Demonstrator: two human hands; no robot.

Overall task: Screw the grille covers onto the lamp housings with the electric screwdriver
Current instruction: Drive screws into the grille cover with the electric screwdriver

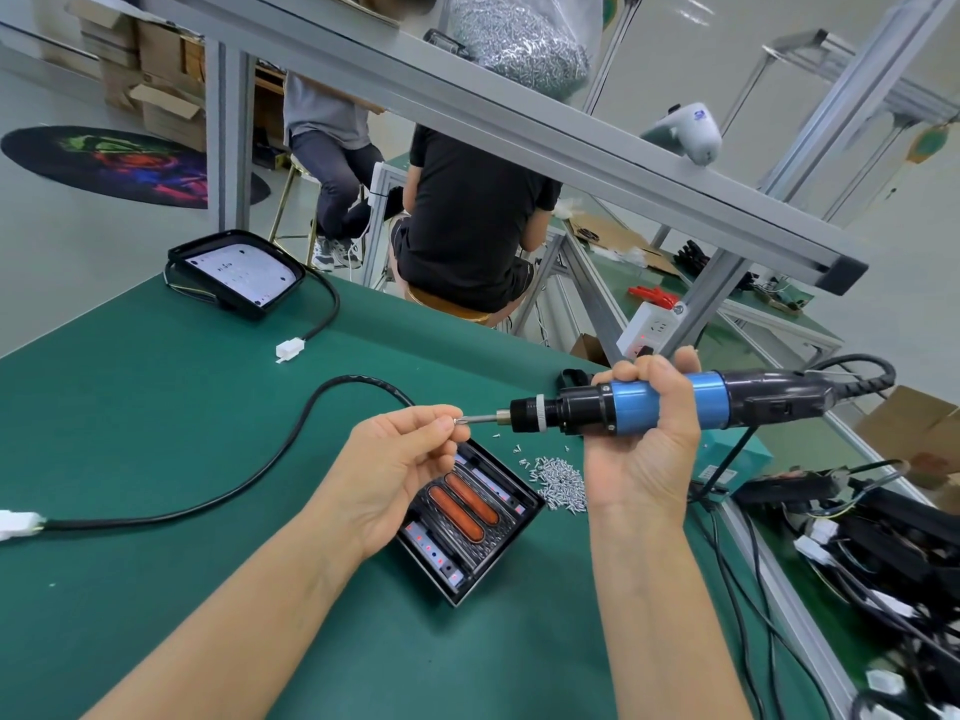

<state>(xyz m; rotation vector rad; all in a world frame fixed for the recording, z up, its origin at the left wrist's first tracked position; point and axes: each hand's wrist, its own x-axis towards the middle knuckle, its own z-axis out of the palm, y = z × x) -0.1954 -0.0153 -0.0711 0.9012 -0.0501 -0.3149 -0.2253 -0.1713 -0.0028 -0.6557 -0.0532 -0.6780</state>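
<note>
My right hand [649, 444] grips the blue and black electric screwdriver [670, 400], held level with its bit pointing left. My left hand [400, 459] pinches a small screw [460, 421] against the bit's tip. Below both hands a black lamp housing [467, 522] with two orange strips lies on the green mat; my left hand hides its far left corner. A loose pile of screws [558, 483] lies just right of the housing. A second lamp housing [236, 272] with a white face sits at the mat's far left corner.
Black cables with white connectors [288, 349] cross the green mat [156, 459]. A heap of black lamps and wires [857, 537] fills the right side. An aluminium frame rail [519, 122] runs overhead. Two people sit beyond the table's far edge.
</note>
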